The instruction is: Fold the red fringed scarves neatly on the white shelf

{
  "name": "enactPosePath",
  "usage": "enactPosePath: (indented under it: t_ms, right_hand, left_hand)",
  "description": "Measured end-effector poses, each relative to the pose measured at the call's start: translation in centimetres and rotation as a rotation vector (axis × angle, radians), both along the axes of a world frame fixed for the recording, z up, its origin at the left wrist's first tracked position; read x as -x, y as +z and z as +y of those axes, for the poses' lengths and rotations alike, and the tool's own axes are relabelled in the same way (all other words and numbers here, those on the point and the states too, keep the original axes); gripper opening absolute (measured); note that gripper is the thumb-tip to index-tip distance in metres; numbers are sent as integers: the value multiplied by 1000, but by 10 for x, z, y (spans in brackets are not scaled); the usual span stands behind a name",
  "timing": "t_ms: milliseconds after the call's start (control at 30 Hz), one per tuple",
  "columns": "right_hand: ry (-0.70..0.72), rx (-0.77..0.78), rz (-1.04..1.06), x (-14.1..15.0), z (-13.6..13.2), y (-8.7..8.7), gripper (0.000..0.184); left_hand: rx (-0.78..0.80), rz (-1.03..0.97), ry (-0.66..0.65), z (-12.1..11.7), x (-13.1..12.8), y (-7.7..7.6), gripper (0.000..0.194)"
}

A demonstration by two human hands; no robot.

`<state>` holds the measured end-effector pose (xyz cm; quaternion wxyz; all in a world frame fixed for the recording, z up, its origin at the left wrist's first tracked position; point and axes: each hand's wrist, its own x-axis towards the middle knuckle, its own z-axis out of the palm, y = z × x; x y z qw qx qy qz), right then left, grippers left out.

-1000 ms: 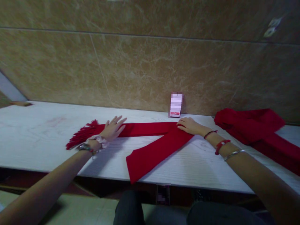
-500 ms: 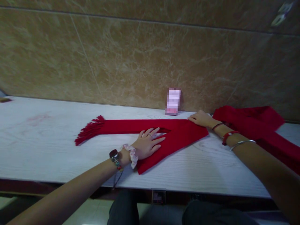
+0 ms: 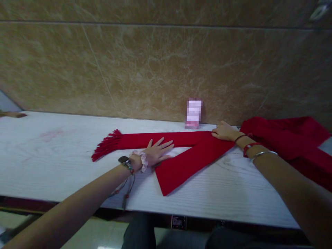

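Note:
A red scarf [image 3: 193,167] lies on the white tabletop, folded into a sideways V. Its fringed strip runs straight to the left, while the other strip slants toward the near edge. My left hand [image 3: 157,152] rests palm down between the two strips, fingers spread, with fingertips over the straight strip and beside the slanted one. At the fold on the right is my right hand [image 3: 224,131], its fingers closed on the scarf's upper corner; the thumb is partly hidden.
More red cloth [image 3: 280,135] lies heaped at the right, partly under my right forearm. A phone-like object [image 3: 193,113], blurred out, leans against the brown marbled wall [image 3: 145,69]. The white table [image 3: 64,173] has a near edge above my knees.
My left hand has slid off the slanted strip, to the left and slightly away from me. My right hand stays at the fold. The view has shifted slightly.

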<state>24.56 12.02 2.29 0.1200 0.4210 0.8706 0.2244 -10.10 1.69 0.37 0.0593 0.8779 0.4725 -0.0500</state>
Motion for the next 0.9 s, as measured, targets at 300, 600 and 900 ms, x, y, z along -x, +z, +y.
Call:
enactPosePath:
  t_ms: [300, 600, 900]
  right_hand:
    - [33, -81, 353, 13, -12, -1, 31]
    - [175, 269, 478, 84, -38, -33, 50]
    - [113, 424, 467, 100, -47, -18, 52]
  left_hand:
    - [3, -92, -22, 10, 20, 9, 45]
    - [-45, -23, -51, 23, -20, -7, 54]
    - [-28, -62, 11, 24, 24, 3, 49]
